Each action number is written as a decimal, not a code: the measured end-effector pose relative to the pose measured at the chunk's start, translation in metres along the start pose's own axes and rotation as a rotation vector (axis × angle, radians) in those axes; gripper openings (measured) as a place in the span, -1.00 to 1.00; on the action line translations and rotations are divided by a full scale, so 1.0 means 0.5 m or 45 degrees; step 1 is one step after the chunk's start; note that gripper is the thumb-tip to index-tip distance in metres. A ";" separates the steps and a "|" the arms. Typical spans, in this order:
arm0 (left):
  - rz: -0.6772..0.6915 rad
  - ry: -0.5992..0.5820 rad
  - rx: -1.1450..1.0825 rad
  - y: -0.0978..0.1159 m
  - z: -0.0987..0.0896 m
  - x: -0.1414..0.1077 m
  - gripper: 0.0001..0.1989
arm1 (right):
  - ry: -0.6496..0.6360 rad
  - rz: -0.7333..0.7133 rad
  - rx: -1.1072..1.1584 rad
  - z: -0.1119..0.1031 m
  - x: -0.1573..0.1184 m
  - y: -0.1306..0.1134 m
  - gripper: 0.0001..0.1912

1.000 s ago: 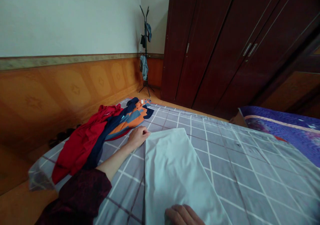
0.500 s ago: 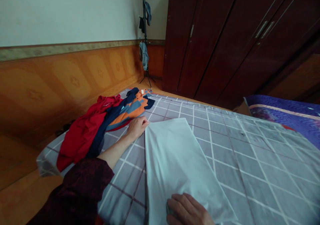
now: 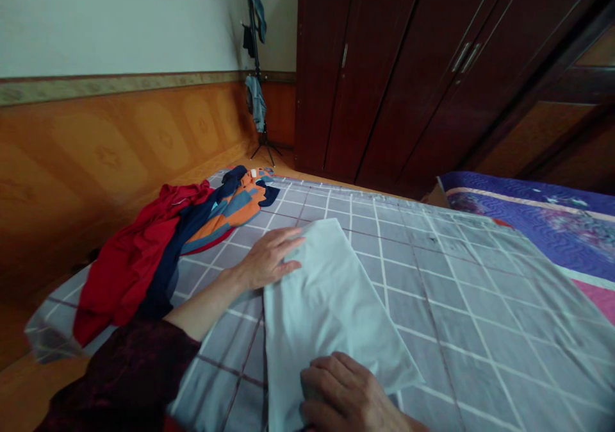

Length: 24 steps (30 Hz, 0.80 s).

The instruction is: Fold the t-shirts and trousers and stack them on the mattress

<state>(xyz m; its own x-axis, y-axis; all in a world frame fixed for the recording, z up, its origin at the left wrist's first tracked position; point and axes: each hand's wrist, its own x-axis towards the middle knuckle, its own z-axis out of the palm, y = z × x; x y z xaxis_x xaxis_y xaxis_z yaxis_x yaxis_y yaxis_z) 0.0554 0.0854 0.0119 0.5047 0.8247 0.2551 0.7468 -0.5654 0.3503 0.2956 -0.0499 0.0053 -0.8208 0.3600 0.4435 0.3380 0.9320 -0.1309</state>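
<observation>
A smooth white folded garment (image 3: 331, 297) lies on the bed, narrow at the far end and wider toward me. My left hand (image 3: 271, 257) rests over its far left edge, fingers stretched out across the fabric with thumb apart. Near the front, my right hand (image 3: 343, 393) has its fingers curled down at the garment; the fingertips are hidden beneath the hand. The garment's nearest end runs out of view at the bottom. Its kind cannot be made out.
The bed (image 3: 432, 310) has a grey checked sheet. At its left edge lie a red garment (image 3: 129, 259) and an orange and navy garment (image 3: 235, 211). Beyond stand a coat rack (image 3: 258, 66) and a dark wardrobe (image 3: 379, 66). A purple bedcover (image 3: 542, 211) lies at the right.
My left hand has gone from pinching the garment's far left corner to lying spread over its edge. That corner is now folded or covered. The view has turned slightly right.
</observation>
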 end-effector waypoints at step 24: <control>0.146 -0.386 0.044 0.072 0.114 0.187 -0.33 | -0.172 0.373 -0.443 -0.050 -0.157 0.075 -0.25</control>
<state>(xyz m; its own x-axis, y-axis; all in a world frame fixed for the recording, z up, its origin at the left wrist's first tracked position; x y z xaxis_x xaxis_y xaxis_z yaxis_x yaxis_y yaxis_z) 0.1541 0.1431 -0.0028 0.6888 0.7249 0.0091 0.6889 -0.6585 0.3028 0.3844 -0.0444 -0.0123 -0.7126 0.6295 0.3097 0.6795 0.7291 0.0816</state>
